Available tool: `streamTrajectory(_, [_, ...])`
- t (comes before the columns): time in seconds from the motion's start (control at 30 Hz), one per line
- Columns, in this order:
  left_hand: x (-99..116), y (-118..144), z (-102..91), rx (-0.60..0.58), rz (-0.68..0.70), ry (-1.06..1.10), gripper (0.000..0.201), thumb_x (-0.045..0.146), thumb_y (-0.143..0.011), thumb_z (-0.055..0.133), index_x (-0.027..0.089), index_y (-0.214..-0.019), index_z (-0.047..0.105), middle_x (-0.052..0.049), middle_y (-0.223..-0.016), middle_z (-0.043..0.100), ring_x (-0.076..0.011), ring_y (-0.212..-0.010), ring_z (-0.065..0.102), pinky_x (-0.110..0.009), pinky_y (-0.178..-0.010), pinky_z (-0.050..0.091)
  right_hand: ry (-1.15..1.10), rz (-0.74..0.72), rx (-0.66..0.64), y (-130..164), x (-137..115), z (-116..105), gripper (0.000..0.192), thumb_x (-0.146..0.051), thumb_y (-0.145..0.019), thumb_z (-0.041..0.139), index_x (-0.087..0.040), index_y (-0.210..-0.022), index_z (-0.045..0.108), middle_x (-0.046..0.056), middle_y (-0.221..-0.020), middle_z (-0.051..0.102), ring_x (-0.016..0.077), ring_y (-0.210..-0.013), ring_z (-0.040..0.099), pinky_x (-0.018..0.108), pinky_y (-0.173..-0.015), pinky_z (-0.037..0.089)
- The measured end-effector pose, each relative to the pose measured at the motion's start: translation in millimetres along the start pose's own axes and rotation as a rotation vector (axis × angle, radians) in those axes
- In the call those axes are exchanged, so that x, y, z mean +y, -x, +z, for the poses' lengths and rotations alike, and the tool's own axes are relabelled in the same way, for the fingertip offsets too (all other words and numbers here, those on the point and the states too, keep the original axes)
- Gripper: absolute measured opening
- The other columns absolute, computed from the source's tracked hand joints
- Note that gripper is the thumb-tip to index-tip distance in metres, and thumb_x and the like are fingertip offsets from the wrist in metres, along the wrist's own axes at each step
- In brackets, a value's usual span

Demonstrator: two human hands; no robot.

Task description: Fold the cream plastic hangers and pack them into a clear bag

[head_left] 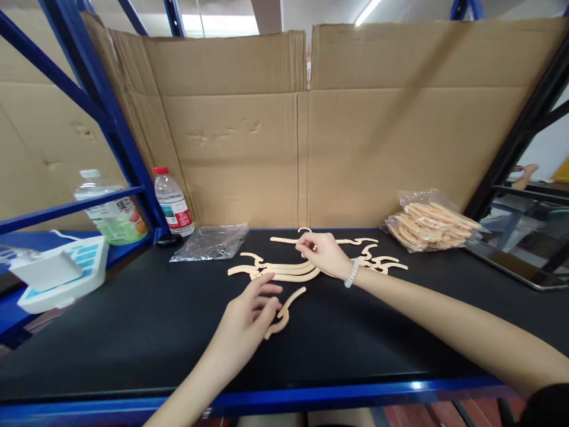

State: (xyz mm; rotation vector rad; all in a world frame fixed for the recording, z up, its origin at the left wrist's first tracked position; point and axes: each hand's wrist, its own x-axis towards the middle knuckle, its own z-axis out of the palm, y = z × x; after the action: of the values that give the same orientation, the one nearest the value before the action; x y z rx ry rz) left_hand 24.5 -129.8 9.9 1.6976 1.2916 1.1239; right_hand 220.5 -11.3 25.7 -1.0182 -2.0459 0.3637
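Several cream-coloured clothes hangers lie in a row on the black tabletop, their curved arms and hooks at both sides. Above them my right hand is closed, thumb and fingers pinched together; what the fingertips hold, if anything, I cannot make out. A further hanger lies behind this hand, partly covered by it. My left hand has its fingers apart beside a loose curved hanger piece nearer the front. That piece is partly behind the thumb, and whether they touch I cannot tell.
A clear bag of hanger parts sits at the back right, near a tablet-like device. An empty plastic bag, a red-capped bottle, a larger bottle and a power strip are left. Cardboard walls the back.
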Motion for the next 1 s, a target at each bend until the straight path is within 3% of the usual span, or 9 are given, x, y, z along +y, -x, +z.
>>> streamTrajectory(0.13, [-12.3, 4.8, 7.2, 0.032, 0.315, -0.438, 0.03, 0.026, -0.087, 0.049, 0.019, -0.114, 0.06, -0.011, -0.118, 0.062, -0.0254, -0.107, 0.06, -0.043, -0.088, 0.054, 0.141, 0.022, -0.003, -0.9, 18.6, 0.5, 0.015, -0.013, -0.087, 0.053, -0.016, -0.078, 0.064, 0.001, -0.068, 0.068, 0.0137, -0.064, 0.064, 0.023, -0.062, 0.046])
streamTrajectory(0.27, [-17.8, 6.3, 11.6, -0.068, 0.418, -0.694, 0.028, 0.015, -0.088, 0.047, 0.019, -0.111, 0.063, -0.01, -0.109, 0.064, -0.027, -0.102, 0.059, -0.046, -0.088, 0.052, 0.329, 0.07, -0.06, -13.6, 46.1, -17.9, 0.009, -0.015, -0.089, 0.056, -0.015, -0.088, 0.066, 0.005, -0.082, 0.069, 0.0165, -0.077, 0.065, 0.029, -0.075, 0.049])
streamTrajectory(0.43, [-18.9, 4.9, 15.8, -0.088, 0.435, -0.7, 0.035, 0.006, -0.088, 0.037, 0.012, -0.113, 0.061, -0.01, -0.093, 0.061, -0.0215, -0.083, 0.062, -0.036, -0.075, 0.056, 0.533, 0.112, -0.241, -32.0, 84.5, -31.2, 0.024, -0.03, -0.092, 0.059, -0.015, -0.111, 0.06, 0.008, -0.113, 0.061, 0.0209, -0.099, 0.061, 0.042, -0.086, 0.051])
streamTrajectory(0.6, [-20.3, 5.9, 12.3, -0.078, 0.51, -0.699, 0.038, 0.005, -0.086, 0.035, 0.013, -0.115, 0.059, -0.014, -0.111, 0.062, -0.0219, -0.091, 0.063, -0.036, -0.081, 0.055, 0.632, 0.122, -0.318, -37.6, 101.2, -27.8, 0.027, -0.031, -0.093, 0.057, -0.016, -0.115, 0.058, 0.008, -0.114, 0.06, 0.0201, -0.095, 0.062, 0.04, -0.081, 0.053])
streamTrajectory(0.7, [-21.8, 7.1, 9.1, -0.081, 0.558, -0.713, 0.041, 0.002, -0.084, 0.036, 0.015, -0.116, 0.058, -0.011, -0.109, 0.066, -0.0227, -0.093, 0.063, -0.039, -0.084, 0.054, 0.653, 0.088, -0.256, -35.7, 93.2, -35.3, 0.023, -0.031, -0.094, 0.057, -0.015, -0.109, 0.06, 0.007, -0.108, 0.062, 0.0185, -0.091, 0.062, 0.038, -0.08, 0.053])
streamTrajectory(0.8, [-22.9, 9.1, 8.0, -0.057, 0.555, -0.66, 0.042, 0.002, -0.084, 0.038, 0.015, -0.12, 0.056, -0.008, -0.096, 0.067, -0.0198, -0.084, 0.063, -0.034, -0.076, 0.055, 0.649, 0.031, -0.127, -25.1, 71.1, -51.1, 0.013, -0.023, -0.095, 0.052, -0.013, -0.098, 0.06, 0.006, -0.096, 0.064, 0.0191, -0.086, 0.062, 0.036, -0.077, 0.05])
streamTrajectory(0.9, [-20.2, 11.5, 8.2, -0.047, 0.54, -0.616, 0.042, 0.003, -0.083, 0.04, 0.016, -0.12, 0.056, -0.007, -0.09, 0.065, -0.0181, -0.08, 0.063, -0.031, -0.072, 0.055, 0.611, -0.048, -0.037, -2.8, 41.9, -66.3, 0.006, -0.02, -0.095, 0.05, -0.016, -0.097, 0.055, 0.005, -0.093, 0.063, 0.0193, -0.084, 0.061, 0.031, -0.073, 0.046])
streamTrajectory(1.0, [-13.9, 13.3, 7.3, -0.043, 0.551, -0.56, 0.036, 0.007, -0.086, 0.044, 0.019, -0.117, 0.057, -0.006, -0.094, 0.065, -0.0182, -0.084, 0.062, -0.031, -0.075, 0.054, 0.559, -0.133, -0.026, 27.4, 16.8, -73.6, 0.002, -0.02, -0.094, 0.05, -0.019, -0.094, 0.051, 0.004, -0.089, 0.062, 0.018, -0.081, 0.06, 0.029, -0.072, 0.045])
